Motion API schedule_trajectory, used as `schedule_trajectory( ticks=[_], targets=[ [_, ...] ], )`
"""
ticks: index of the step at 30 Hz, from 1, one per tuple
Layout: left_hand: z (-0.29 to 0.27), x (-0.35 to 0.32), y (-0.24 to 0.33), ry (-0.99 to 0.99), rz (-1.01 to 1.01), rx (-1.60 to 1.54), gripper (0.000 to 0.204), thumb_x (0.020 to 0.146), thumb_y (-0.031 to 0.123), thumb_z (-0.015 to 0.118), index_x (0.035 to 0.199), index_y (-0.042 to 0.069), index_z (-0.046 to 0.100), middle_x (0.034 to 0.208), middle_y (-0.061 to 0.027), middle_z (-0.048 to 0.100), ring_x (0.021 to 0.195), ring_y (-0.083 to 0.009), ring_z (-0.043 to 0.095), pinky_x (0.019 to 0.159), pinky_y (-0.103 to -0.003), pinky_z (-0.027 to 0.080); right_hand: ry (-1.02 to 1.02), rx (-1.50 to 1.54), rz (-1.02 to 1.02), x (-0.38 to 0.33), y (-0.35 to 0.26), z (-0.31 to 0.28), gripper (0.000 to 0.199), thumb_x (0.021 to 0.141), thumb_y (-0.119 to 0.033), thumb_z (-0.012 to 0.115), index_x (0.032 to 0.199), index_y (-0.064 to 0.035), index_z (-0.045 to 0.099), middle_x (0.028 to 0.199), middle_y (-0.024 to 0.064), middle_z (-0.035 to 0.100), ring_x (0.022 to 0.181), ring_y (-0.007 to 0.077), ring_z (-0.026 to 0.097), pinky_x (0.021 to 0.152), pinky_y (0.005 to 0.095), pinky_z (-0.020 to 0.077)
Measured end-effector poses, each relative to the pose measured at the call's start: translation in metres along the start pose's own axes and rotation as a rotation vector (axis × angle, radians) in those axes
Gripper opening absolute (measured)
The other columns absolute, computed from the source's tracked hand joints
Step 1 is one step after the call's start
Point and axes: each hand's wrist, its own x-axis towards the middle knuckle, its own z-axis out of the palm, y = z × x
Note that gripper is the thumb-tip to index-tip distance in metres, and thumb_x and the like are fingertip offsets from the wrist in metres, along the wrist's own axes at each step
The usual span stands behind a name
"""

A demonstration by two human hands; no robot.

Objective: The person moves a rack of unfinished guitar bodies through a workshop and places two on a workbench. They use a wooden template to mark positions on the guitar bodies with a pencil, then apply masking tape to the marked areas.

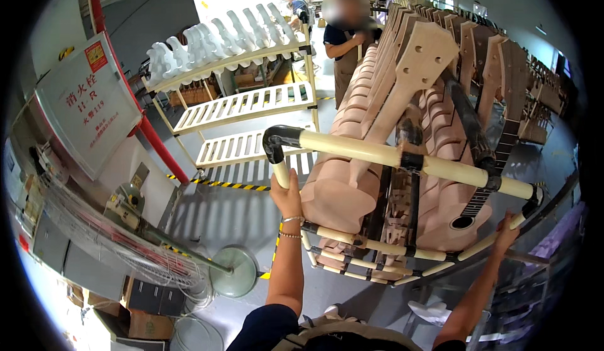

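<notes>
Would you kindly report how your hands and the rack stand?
Left hand gripping rack at left, right hand gripping at right. Rack loaded with wooden guitars. Person standing ahead, left of guitars, possibly in the way.

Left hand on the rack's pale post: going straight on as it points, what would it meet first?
Probably the black corner joint atop that pale post; the left hand points up along it, though depth is unclear.

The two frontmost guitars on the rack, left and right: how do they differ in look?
The left guitar shows a plain body; the right guitar shows a round sound hole. The left guitar's neck looks bare; the right guitar's carries a dark fretboard. The left guitar's headstock appears paler than the right guitar's. Both look unpainted and sit in the same rack.
</notes>
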Motion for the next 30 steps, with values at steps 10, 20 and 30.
schedule_trajectory(
  ticks=[10, 20, 30],
  targets=[
    [-0.045, -0.030, 0.032, 0.048, 0.021, 0.031, 0.026, 0.080, 0.021, 0.066, 0.083, -0.002, 0.055, 0.065, -0.0048, 0.055, 0.058, -0.0100, 0.044, 0.054, -0.028, 0.042, -0.035, 0.140, 0.036, -0.018, -0.033, -0.017, 0.034, 0.086, -0.019, 0.059, 0.060, -0.0104, 0.039, 0.049, -0.0016, 0.038, 0.040, 0.0070, 0.034, 0.040, 0.0247, 0.0274],
    [-0.070, -0.059, 0.049, -0.011, 0.088, 0.076, 0.025, 0.082, 0.023, 0.065, 0.082, 0.002, 0.050, 0.061, 0.0001, 0.051, 0.049, -0.0052, 0.045, 0.044, -0.022, 0.037, -0.112, 0.209, 0.099, -0.019, -0.047, -0.043, 0.026, 0.086, -0.018, 0.059, 0.067, -0.0067, 0.046, 0.051, -0.0027, 0.035, 0.044, 0.0065, 0.033, 0.044, 0.0237, 0.0291],
    [-0.081, -0.057, 0.056, -0.122, 0.046, 0.085, 0.029, 0.080, 0.025, 0.066, 0.084, -0.001, 0.054, 0.068, -0.0075, 0.060, 0.062, -0.0114, 0.055, 0.057, -0.029, 0.045, -0.040, 0.081, 0.029, 0.008, 0.015, -0.060, 0.024, 0.084, -0.021, 0.060, 0.070, -0.0041, 0.051, 0.053, -0.0008, 0.041, 0.045, 0.0079, 0.037, 0.044, 0.0246, 0.0292]
  ],
)
